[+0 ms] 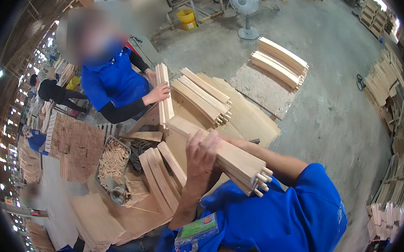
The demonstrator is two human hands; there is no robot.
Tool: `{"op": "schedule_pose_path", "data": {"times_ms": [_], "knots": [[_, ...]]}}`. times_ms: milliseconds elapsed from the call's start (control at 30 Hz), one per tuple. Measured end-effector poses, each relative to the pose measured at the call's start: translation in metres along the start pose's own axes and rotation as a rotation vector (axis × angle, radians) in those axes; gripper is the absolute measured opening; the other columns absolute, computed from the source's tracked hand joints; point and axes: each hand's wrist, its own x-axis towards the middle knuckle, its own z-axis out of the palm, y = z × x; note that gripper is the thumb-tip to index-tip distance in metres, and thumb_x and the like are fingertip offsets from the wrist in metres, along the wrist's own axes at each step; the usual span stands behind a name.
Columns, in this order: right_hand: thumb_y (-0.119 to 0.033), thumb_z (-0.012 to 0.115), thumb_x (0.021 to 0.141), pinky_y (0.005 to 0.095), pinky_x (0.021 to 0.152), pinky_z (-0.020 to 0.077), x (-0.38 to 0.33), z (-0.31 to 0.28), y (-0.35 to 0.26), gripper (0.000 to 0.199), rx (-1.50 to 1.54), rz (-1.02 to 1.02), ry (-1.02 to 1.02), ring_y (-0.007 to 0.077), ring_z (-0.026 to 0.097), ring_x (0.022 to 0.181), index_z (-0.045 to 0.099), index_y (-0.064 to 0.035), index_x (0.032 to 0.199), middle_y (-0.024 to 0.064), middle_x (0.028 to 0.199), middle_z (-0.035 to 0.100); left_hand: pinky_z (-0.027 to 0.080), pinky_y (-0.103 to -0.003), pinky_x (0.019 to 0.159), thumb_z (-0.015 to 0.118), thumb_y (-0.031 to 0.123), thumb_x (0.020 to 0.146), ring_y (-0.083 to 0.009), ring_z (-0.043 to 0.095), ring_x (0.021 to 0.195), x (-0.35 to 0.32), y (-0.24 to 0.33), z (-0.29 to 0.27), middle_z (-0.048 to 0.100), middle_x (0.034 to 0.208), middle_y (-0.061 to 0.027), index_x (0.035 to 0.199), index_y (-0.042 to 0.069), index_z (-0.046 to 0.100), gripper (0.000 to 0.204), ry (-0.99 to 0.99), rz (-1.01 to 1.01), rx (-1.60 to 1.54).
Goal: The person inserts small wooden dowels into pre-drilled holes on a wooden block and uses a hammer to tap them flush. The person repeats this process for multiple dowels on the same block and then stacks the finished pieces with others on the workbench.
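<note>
Held bundle of slats (228,158): in the left hand (201,156), above the workbench (253,122).
Stacked slats (203,98): on the workbench, behind the held bundle.
Tray of dowels (113,159): left of the held bundle.
Fan (245,9): on the floor, far behind.

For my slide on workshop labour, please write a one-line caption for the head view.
Left hand gripping a bundle of dowelled wooden slats while a co-worker's hand steadies another upright bundle.

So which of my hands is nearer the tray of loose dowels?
Left. The left hand grips the slat bundle right of the dowel tray; the right hand is hidden behind that bundle, its forearm coming from farther right.
</note>
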Motion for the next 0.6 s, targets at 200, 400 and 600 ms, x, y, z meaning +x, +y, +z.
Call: {"op": "schedule_pose_path", "data": {"times_ms": [200, 400, 600], "knots": [[-0.055, 0.061, 0.104, 0.0424, 0.093, 0.0617, -0.029, 0.018, -0.05, 0.056, 0.386, -0.032, 0.266, 0.0245, 0.073, 0.106, 0.058, -0.0126, 0.141, 0.0129, 0.123, 0.07, 0.035, -0.064, 0.12, 0.075, 0.008, 0.081, -0.0484, 0.041, 0.141, 0.019, 0.007, 0.033, 0.046, 0.154, -0.0196, 0.139, 0.018, 0.054, 0.062, 0.071, 0.054, -0.012], [-0.045, 0.068, 0.097, 0.0437, 0.08, 0.0602, -0.049, 0.0, -0.061, 0.045, 0.253, -0.061, 0.459, 0.0246, 0.071, 0.092, 0.066, -0.0132, 0.129, 0.0108, 0.114, 0.071, 0.037, -0.064, 0.118, 0.08, 0.005, 0.078, -0.0526, 0.038, 0.144, 0.03, 0.029, 0.059, 0.038, 0.157, -0.0246, 0.145, 0.02, 0.051, 0.075, 0.033, 0.012, -0.025], [-0.044, 0.072, 0.092, 0.034, 0.085, 0.056, -0.092, -0.029, -0.093, 0.051, 0.016, -0.111, 0.445, 0.0156, 0.065, 0.101, 0.065, -0.0081, 0.128, 0.0079, 0.115, 0.067, 0.04, -0.05, 0.117, 0.077, 0.015, 0.095, -0.0395, 0.04, 0.148, 0.042, 0.057, 0.082, 0.036, 0.16, -0.023, 0.163, 0.006, 0.025, 0.087, 0.026, -0.425, -0.591]]}}
